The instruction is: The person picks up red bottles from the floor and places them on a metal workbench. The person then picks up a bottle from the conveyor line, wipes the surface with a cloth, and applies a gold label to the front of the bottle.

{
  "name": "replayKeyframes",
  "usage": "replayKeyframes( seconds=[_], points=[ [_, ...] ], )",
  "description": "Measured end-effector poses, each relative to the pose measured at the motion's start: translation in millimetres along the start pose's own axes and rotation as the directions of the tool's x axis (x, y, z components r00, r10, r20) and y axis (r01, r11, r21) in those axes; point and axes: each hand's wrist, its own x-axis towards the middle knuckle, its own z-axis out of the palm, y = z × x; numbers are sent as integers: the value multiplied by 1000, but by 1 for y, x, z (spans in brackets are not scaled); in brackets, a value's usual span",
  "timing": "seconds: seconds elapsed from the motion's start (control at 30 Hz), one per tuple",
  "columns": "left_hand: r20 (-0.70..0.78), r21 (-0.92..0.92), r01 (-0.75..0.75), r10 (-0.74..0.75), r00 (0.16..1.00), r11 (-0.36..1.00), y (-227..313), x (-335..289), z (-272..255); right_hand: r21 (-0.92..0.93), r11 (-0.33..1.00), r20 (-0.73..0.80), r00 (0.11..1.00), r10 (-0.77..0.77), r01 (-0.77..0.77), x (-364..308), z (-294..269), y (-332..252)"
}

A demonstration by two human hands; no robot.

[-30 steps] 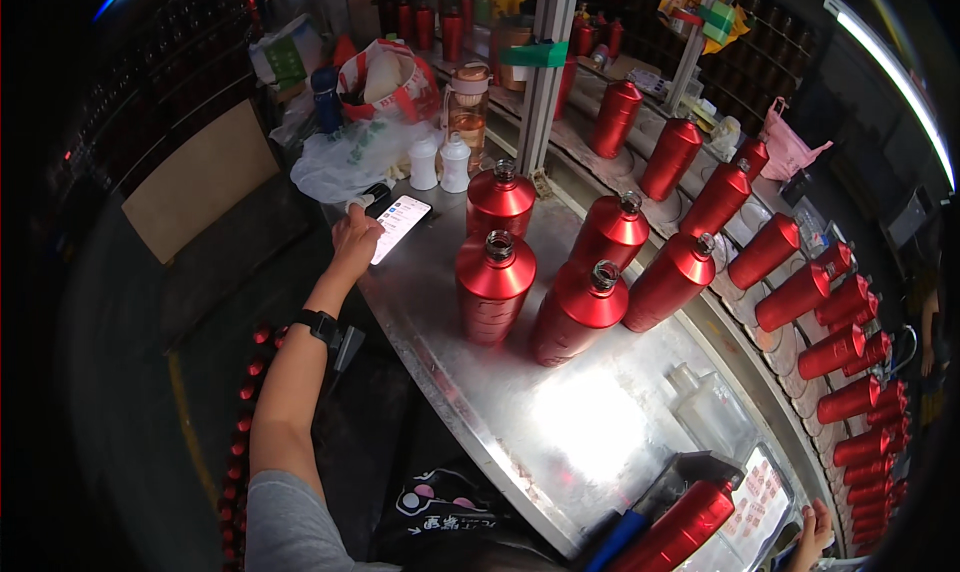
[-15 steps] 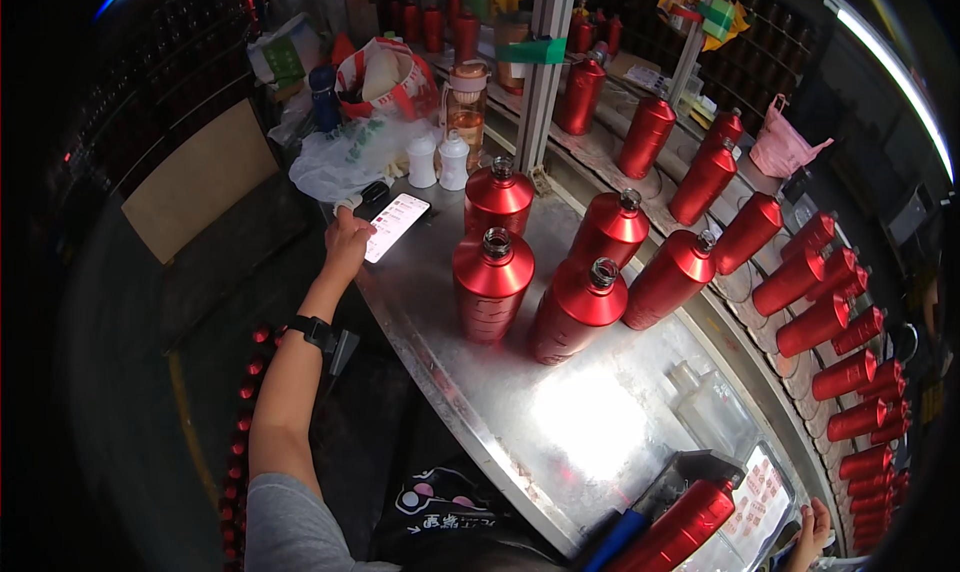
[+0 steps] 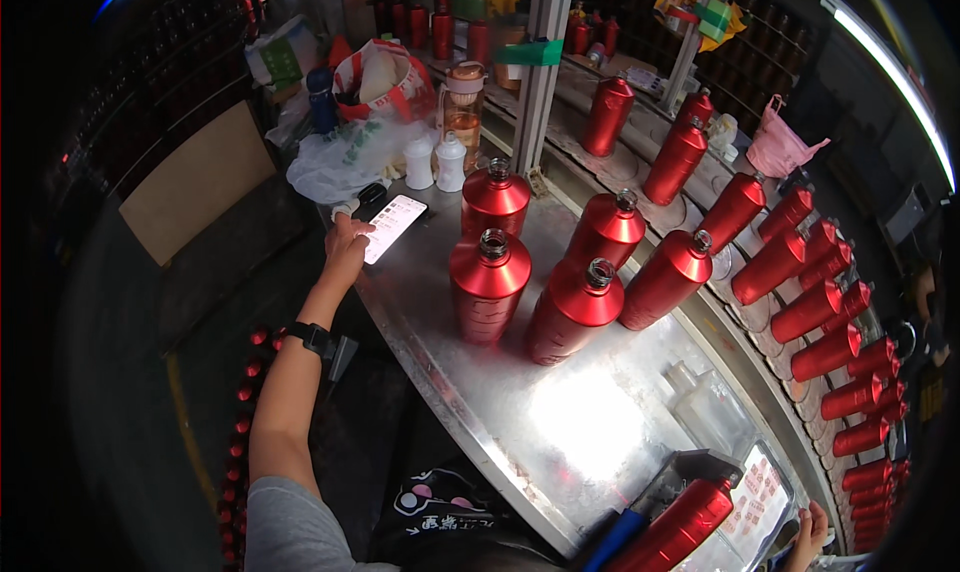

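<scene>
Left hand: the left hand (image 3: 347,244) is reaching out at about 10 o'clock from the middle of the table; its fingers are lying flat on the phone and are not gripping it.
Phone: the phone (image 3: 394,228) is lying flat on the shiny metal table (image 3: 590,422) with its screen glowing, just at 1 o'clock of the left hand.
Watch: a black watch (image 3: 312,338) is sitting on the left wrist, at 6 o'clock of the hand.
Red bottles: four big red bottles (image 3: 488,284) are standing upright and close together in the middle of the table, at 3 o'clock of the phone.
Right hand: the right hand (image 3: 808,532) is showing only a bit at 5 o'clock, near the picture's bottom edge; I cannot tell if it is open or closed.
</scene>
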Motion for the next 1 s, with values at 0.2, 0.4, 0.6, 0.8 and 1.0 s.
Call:
replayKeyframes(
  seconds=[0.2,0.4,0.6,0.8,1.0],
  points=[
    [35,99,-81,78,996,992,2,-3,7,8,998,15,998,64,-64,-4,8,-21],
    [60,147,-71,63,996,987,15,-1,5,-26,997,4,998,68,-68,-6,10,-29],
    [20,62,-66,65,998,996,3,3,-1,-27,999,-22,999,42,-43,-7,17,-39],
    [36,48,-89,87,996,995,9,4,9,-14,998,36,997,63,-63,-3,21,-41],
    [-21,209,-157,165,986,965,6,1,13,-50,997,22,998,64,-63,6,16,-18]
  ],
)
